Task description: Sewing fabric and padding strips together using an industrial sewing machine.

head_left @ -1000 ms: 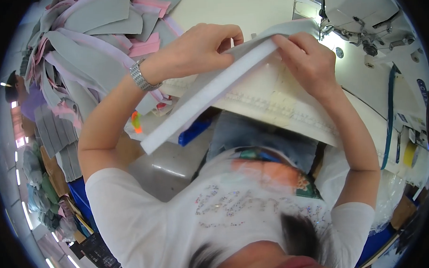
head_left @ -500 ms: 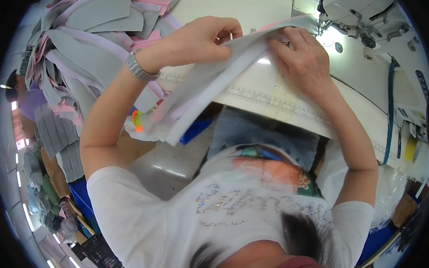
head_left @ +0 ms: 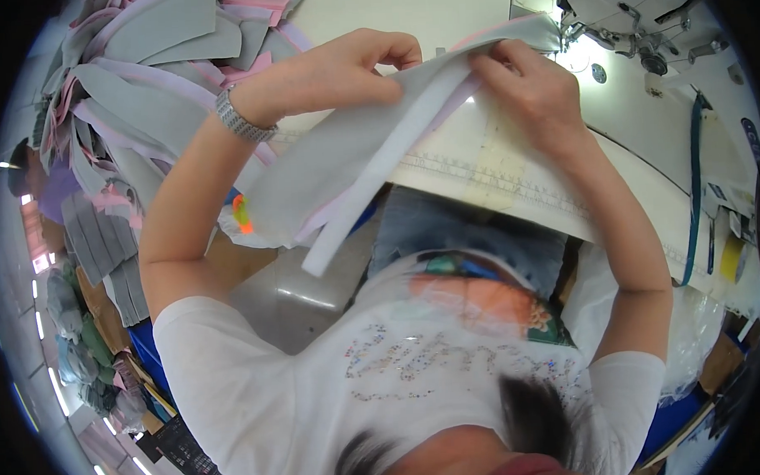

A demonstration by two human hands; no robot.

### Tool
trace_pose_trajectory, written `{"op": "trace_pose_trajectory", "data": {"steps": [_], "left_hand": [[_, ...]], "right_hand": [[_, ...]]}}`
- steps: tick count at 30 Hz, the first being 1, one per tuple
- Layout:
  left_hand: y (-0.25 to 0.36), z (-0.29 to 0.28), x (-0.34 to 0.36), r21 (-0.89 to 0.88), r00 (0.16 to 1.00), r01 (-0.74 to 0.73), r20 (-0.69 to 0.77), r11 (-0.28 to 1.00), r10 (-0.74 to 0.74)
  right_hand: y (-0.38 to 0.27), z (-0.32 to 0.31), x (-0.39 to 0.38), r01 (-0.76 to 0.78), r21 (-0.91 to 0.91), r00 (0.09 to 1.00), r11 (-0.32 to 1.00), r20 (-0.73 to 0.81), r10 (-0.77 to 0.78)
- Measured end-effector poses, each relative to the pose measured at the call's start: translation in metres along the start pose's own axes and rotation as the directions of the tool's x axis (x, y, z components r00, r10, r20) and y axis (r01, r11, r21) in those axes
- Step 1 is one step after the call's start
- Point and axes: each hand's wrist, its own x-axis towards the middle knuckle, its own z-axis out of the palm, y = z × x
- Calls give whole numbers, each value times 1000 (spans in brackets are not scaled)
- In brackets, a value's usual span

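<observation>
A long grey fabric piece (head_left: 335, 147) with pink edging runs from the sewing machine (head_left: 633, 40) at the upper right down past the table's near edge. A white strip (head_left: 369, 171) lies along its near side, its loose end hanging over the edge. My left hand (head_left: 349, 75), with a metal watch at the wrist, grips the fabric's far edge, fingers curled and partly hidden. Closer to the machine, my right hand (head_left: 530, 90) pinches the fabric and strip together. The fabric's far end reaches the lit needle area, whose details are washed out by glare.
Grey and pink fabric pieces (head_left: 149, 103) are heaped on the left. A ruler scale (head_left: 495, 183) runs along the near part of the white table (head_left: 364, 12). A teal strap (head_left: 695, 193) and a yellow tape roll (head_left: 731, 259) are at the right.
The fabric's near end has spread flatter, and the white strip's loose end has swung slightly lower and to the right. Both hands keep nearly the same places.
</observation>
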Motion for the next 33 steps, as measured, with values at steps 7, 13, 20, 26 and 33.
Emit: {"op": "trace_pose_trajectory", "data": {"steps": [7,13,20,26,33], "left_hand": [[-13,-12,11,-262,998,-35,34,964,46],[-19,-24,13,-506,997,77,59,859,-54],[-24,-35,17,-583,993,116,90,804,-78],[-3,-52,15,-301,969,180,221,936,-115],[0,-24,126,702,583,-614,95,361,807]], "right_hand": [[-17,-13,10,50,-30,997,998,60,-48],[-35,2,17,201,-364,977,910,138,-160],[-41,-3,30,100,-204,971,974,233,-51],[-39,7,21,112,-343,989,933,129,-71],[-28,-30,1,124,-187,977,974,193,-87]]}}
